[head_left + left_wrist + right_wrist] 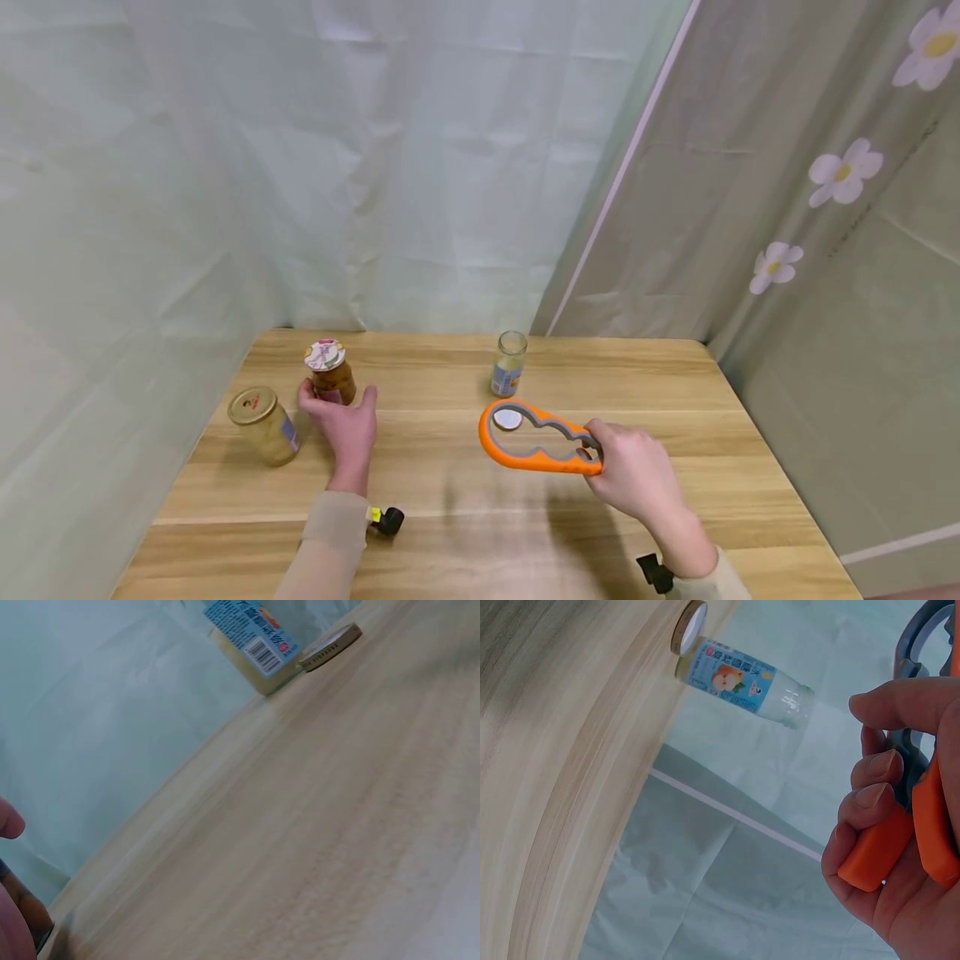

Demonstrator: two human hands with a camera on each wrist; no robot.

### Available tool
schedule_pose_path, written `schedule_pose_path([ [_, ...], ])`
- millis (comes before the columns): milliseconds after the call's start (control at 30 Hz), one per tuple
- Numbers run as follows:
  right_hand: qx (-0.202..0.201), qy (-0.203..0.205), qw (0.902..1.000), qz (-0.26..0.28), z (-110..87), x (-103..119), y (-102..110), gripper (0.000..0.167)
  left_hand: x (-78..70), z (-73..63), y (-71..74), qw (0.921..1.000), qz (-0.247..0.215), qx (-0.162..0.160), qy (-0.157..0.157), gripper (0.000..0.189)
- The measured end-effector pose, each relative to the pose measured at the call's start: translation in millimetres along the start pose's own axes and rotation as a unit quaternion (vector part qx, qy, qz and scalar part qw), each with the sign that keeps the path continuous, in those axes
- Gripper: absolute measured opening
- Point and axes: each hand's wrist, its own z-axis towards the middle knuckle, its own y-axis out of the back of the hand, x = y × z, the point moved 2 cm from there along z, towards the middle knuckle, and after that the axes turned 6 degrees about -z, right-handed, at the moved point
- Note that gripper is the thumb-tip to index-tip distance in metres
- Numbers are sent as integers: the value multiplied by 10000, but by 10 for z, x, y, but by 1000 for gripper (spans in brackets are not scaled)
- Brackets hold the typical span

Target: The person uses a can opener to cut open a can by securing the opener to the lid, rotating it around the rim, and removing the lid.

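At the table's left, my left hand is at a small jar with brown contents and a patterned lid. Its fingers lie along the jar's left side, while the thumb stands out to the right, apart from the glass. Only the dark lower edge of that jar shows in the left wrist view. My right hand grips the handles of an orange and grey jar opener, held above the table. Fingers wrap the handle in the right wrist view, around the orange grip.
A larger jar with a gold lid and pale contents stands left of my left hand. Toward the back is a lidless glass jar with a blue label. A loose round lid, white inside, lies before it. Curtains hang behind the table.
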Motion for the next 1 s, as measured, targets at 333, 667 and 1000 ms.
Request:
schedule_pose_path([
  [333, -28, -14, 10000, 66, -25, 11, 9, 26, -10, 104, 44, 9970, -309, 481, 529, 113],
  [667, -40, -15, 10000, 16, -12, -21, 13, 25, -13, 306, 95, 9937, 65, 690, 875, 113],
  [1000, -48, -8, 10000, 19, -13, -37, 16, 24, 26, 455, 73, 9939, 618, 614, 683, 102],
])
